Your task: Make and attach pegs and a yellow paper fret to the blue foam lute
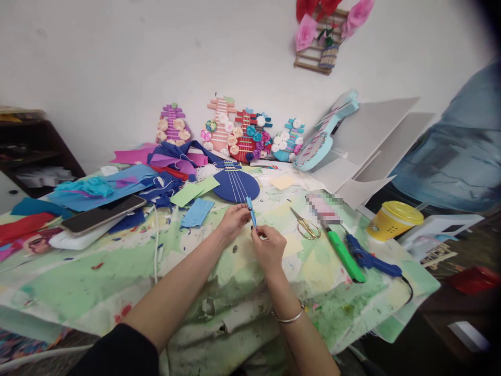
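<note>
Between both hands stands a narrow light-blue strip (252,213), tilted slightly; whether it is paper or foam I cannot tell. My left hand (236,220) pinches it along its side with thumb and fingers. Lower down, my right hand (269,244) grips its bottom end between thumb and forefinger. Just beyond them lies a dark-blue craft lute (230,185) with a round body, white strings and pale crossbars on its neck. Left of it are a light-green paper piece (194,192) and a folded light-blue paper piece (198,213). Gold-handled scissors (306,225) lie right of my hands.
A green utility knife (344,256) and a blue glue gun (370,257) with a cord lie on the right. Behind them stands a yellow-lidded tub (395,220). At left are a phone (104,214) and coloured paper scraps (105,183). Several decorated craft lutes (246,130) lean against the wall.
</note>
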Tool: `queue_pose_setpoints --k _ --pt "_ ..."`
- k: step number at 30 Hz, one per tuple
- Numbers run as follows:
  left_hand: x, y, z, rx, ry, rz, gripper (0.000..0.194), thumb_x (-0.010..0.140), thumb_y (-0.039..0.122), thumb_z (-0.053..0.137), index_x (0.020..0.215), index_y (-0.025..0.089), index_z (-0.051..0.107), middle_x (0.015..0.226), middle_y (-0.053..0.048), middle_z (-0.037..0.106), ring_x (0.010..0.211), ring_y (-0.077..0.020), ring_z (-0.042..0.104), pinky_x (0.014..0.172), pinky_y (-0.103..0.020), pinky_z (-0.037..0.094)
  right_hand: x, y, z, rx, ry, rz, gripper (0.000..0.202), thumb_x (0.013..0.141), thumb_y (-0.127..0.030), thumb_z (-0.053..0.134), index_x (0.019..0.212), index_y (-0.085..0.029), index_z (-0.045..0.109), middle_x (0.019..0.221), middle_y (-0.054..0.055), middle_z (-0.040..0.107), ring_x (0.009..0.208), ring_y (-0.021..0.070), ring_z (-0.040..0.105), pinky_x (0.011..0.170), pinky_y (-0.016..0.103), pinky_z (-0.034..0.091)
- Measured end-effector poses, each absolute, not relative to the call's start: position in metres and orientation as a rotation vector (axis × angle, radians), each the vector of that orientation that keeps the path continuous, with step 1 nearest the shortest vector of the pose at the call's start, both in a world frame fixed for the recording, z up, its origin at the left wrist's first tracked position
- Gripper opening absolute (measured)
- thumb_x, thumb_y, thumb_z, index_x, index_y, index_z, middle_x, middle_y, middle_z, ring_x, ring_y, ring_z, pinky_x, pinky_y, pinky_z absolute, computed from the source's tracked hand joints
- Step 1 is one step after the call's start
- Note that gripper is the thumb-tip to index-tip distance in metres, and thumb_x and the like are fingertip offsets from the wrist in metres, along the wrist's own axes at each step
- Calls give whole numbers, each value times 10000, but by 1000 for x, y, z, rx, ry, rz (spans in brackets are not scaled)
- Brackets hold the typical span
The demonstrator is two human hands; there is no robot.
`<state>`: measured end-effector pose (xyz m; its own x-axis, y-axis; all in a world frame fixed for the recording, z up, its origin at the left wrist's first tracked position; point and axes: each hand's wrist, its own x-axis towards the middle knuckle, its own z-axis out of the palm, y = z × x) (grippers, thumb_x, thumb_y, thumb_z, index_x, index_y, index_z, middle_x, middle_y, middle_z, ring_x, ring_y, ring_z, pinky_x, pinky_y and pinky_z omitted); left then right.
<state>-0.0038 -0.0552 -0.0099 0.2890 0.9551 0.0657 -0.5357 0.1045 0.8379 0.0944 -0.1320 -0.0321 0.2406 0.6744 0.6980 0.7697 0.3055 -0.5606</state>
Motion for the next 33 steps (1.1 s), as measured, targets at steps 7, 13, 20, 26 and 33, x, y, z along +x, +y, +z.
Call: queue_pose_setpoints --k 7,13,20,26,33 --pt "-3 -61 -6 851 489 1119 99 618 142 653 697 119 598 628 -9 596 575 -96 539 575 -235 400 94 -131 -34 -1403 -1435 -74 189 769 -238 510 619 -186 612 600 20 635 578 136 560 607 244 411" --pt "-4 -60 -9 891 478 1123 83 650 156 648 715 128 605 672 -21 604 616 -105 544 604 -242 407 95 -132 -26 -1429 -1291 100 107 718 -272 551 699 -188 617 624 7 646 564 143 580 606 255 447" --pt "-1 -63 -8 993 445 1099 68 646 154 645 675 119 595 615 -14 583 563 -98 522 581 -243 387 97 -129 -24 -1328 -1287 311 286 725 -247 522 973 -199 657 837 29 709 687 168 644 703 289 499" --pt "0 -65 -7 984 475 1112 45 634 128 635 641 111 594 591 -16 580 547 -91 515 588 -242 381 99 -128 -28 -1340 -1339 247 288 753 -231 506 973 -208 691 876 27 714 673 166 640 691 273 490" --pt "2 -62 -10 1008 476 1129 11 635 122 609 637 117 599 578 1 560 529 -75 484 559 -231 353 99 -127 -29 -1331 -1267 330 258 763 -265 516 953 -210 682 843 23 717 702 172 653 689 281 498"
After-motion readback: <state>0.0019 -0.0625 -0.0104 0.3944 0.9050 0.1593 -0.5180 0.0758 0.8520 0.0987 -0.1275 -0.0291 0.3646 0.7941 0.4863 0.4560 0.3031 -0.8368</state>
